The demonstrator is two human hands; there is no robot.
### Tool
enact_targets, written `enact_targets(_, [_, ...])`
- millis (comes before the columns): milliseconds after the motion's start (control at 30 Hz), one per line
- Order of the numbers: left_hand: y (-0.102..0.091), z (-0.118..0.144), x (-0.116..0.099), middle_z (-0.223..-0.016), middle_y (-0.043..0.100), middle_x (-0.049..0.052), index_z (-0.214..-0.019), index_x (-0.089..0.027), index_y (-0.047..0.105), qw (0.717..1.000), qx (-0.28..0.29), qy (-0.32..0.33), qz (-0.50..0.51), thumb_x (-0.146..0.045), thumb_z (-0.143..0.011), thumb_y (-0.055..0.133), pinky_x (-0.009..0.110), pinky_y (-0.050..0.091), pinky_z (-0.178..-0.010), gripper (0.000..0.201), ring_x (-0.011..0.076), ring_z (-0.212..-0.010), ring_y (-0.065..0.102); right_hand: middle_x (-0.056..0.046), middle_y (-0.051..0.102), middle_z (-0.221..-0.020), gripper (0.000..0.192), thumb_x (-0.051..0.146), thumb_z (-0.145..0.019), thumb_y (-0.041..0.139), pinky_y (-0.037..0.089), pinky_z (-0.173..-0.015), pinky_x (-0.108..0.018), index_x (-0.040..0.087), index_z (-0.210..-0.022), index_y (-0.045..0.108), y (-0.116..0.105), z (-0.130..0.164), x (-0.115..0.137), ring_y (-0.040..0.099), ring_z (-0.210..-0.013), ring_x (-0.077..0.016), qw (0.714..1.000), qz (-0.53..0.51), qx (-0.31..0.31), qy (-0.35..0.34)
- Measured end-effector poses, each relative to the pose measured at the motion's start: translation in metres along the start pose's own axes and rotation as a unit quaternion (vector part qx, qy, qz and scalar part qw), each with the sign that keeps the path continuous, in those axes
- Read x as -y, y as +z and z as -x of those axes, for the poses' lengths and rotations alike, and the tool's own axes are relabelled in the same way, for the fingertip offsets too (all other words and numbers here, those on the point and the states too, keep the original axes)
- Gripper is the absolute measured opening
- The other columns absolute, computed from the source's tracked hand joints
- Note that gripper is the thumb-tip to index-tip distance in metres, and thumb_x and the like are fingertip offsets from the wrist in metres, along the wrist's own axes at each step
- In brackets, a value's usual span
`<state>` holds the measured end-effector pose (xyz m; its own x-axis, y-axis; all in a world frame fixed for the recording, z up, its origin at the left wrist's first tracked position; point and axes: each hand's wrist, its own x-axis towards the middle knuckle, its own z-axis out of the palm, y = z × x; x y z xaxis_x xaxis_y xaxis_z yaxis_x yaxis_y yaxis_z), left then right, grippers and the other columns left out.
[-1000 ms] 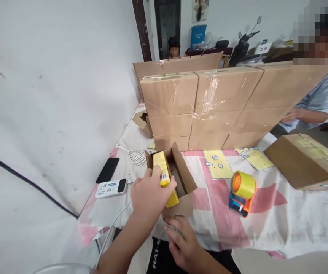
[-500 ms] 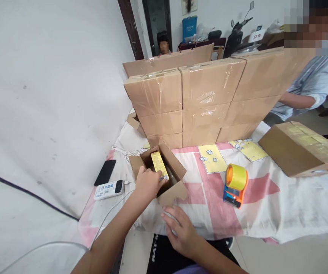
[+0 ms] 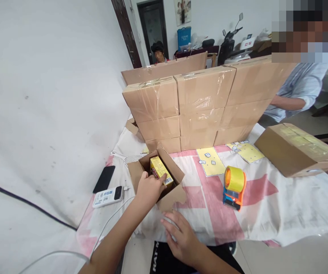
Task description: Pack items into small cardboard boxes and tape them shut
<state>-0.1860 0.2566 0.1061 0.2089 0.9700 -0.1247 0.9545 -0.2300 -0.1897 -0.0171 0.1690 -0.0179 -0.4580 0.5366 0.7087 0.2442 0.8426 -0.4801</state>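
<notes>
An open cardboard box [image 3: 171,164] stands on the cloth in front of me, flaps folded outward. My left hand [image 3: 150,187] reaches over its near left side and grips a small yellow carton [image 3: 158,167], which sits tilted in the box opening. Part of the carton and the box's inside are hidden by the hand. My right hand [image 3: 181,236] hovers by the near flap [image 3: 172,197] at the table's front edge, its fingers slightly curled and apart, holding nothing.
Right of the box lies a tape dispenser [image 3: 234,188] with yellow tape. A wall of stacked cartons [image 3: 201,110] stands behind. A taped box [image 3: 292,152] is at right, a power bank [image 3: 108,196] and phone [image 3: 104,179] at left. A co-worker's arm [image 3: 289,102] shows beyond.
The yellow carton has turned in my left hand, so more of its side shows. My right hand has hardly moved. The view has shifted slightly.
</notes>
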Motion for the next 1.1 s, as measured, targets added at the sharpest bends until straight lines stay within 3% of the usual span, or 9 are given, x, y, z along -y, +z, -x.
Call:
enact_targets(267, [0.011, 0.007, -0.004, -0.086, 0.074, 0.018, -0.143, -0.009, 0.056, 0.999, -0.036, -0.005, 0.001, -0.024, -0.102, 0.043, 0.045, 0.035, -0.084, 0.046, 0.0293, -0.085, 0.07, -0.016, 0.067, -0.125, 0.052, 0.001, -0.083, 0.049, 0.057, -0.103, -0.044, 0.014, -0.133, 0.055, -0.003, 0.002, 0.001, 0.063, -0.12, -0.0243, 1.0, 0.015, 0.006, 0.012])
enact_targets(400, [0.016, 0.01, -0.005, -0.089, 0.075, 0.018, -0.14, -0.006, 0.058, 0.999, -0.05, -0.015, 0.013, -0.02, -0.1, 0.044, 0.047, 0.038, -0.087, 0.045, 0.0301, -0.09, 0.071, -0.016, 0.069, -0.121, 0.052, 0.002, -0.079, 0.047, 0.059, -0.1, -0.04, 0.014, -0.129, 0.058, 0.002, 0.002, -0.005, 0.066, -0.116, -0.0239, 0.999, 0.045, -0.024, -0.014])
enact_targets(533, [0.011, 0.013, -0.003, -0.087, 0.075, 0.017, -0.139, -0.009, 0.061, 0.999, -0.048, -0.019, 0.019, -0.02, -0.098, 0.047, 0.05, 0.039, -0.089, 0.044, 0.0311, -0.088, 0.071, -0.014, 0.073, -0.111, 0.047, 0.005, -0.078, 0.046, 0.061, -0.093, -0.033, 0.014, -0.122, 0.06, 0.009, -0.002, -0.014, 0.07, -0.106, -0.0215, 0.993, 0.079, -0.06, -0.061])
enact_targets(633, [0.005, 0.02, 0.008, -0.092, 0.077, 0.014, -0.123, -0.021, 0.072, 0.994, -0.085, -0.02, 0.066, -0.023, -0.097, 0.049, 0.053, 0.038, -0.094, 0.035, 0.0302, -0.094, 0.071, -0.012, 0.074, -0.103, 0.044, 0.004, -0.079, 0.045, 0.063, -0.089, -0.03, 0.015, -0.119, 0.061, 0.009, -0.002, -0.017, 0.073, -0.098, -0.0195, 0.987, 0.107, -0.085, -0.083])
enact_targets(733, [0.014, 0.033, 0.024, -0.12, 0.073, 0.011, -0.116, -0.028, 0.074, 0.952, -0.245, -0.072, 0.17, -0.036, -0.099, 0.048, 0.054, 0.037, -0.104, 0.032, 0.0313, -0.122, 0.061, -0.013, 0.073, -0.109, 0.044, 0.0, -0.083, 0.046, 0.063, -0.086, -0.026, 0.017, -0.122, 0.058, 0.009, 0.004, -0.021, 0.073, -0.103, -0.018, 0.984, 0.117, -0.115, -0.07])
enact_targets(833, [0.043, 0.045, 0.033, -0.148, 0.056, 0.012, -0.138, -0.024, 0.06, 0.83, -0.409, -0.181, 0.333, -0.048, -0.101, 0.039, 0.051, 0.037, -0.114, 0.048, 0.0299, -0.138, 0.049, -0.016, 0.066, -0.128, 0.046, 0.0, -0.086, 0.049, 0.062, -0.091, -0.027, 0.018, -0.128, 0.053, 0.007, 0.006, -0.031, 0.067, -0.121, -0.0207, 0.984, 0.106, -0.138, -0.041])
enact_targets(900, [0.069, 0.05, 0.035, -0.153, 0.05, 0.011, -0.147, -0.022, 0.05, 0.767, -0.416, -0.225, 0.434, -0.048, -0.103, 0.035, 0.05, 0.035, -0.118, 0.053, 0.0283, -0.142, 0.046, -0.019, 0.061, -0.135, 0.049, 0.003, -0.088, 0.049, 0.061, -0.096, -0.033, 0.016, -0.135, 0.049, 0.0, -0.003, -0.037, 0.062, -0.128, -0.024, 0.981, 0.097, -0.162, -0.051])
enact_targets(1000, [0.098, 0.05, 0.037, -0.157, 0.046, 0.008, -0.15, -0.023, 0.046, 0.772, -0.378, -0.199, 0.471, -0.047, -0.101, 0.039, 0.049, 0.031, -0.123, 0.054, 0.0285, -0.146, 0.041, -0.02, 0.059, -0.136, 0.052, 0.006, -0.088, 0.047, 0.058, -0.102, -0.04, 0.013, -0.14, 0.046, -0.017, -0.027, -0.041, 0.057, -0.133, -0.0266, 0.977, 0.084, -0.191, -0.04])
enact_targets(1100, [0.11, 0.045, 0.045, -0.158, 0.044, 0.006, -0.146, -0.028, 0.05, 0.799, -0.382, -0.156, 0.438, -0.046, -0.099, 0.041, 0.052, 0.032, -0.124, 0.051, 0.0293, -0.148, 0.038, -0.019, 0.059, -0.137, 0.054, 0.007, -0.086, 0.049, 0.053, -0.108, -0.046, 0.014, -0.14, 0.046, -0.034, -0.051, -0.039, 0.054, -0.135, -0.0272, 0.986, 0.064, -0.153, -0.002])
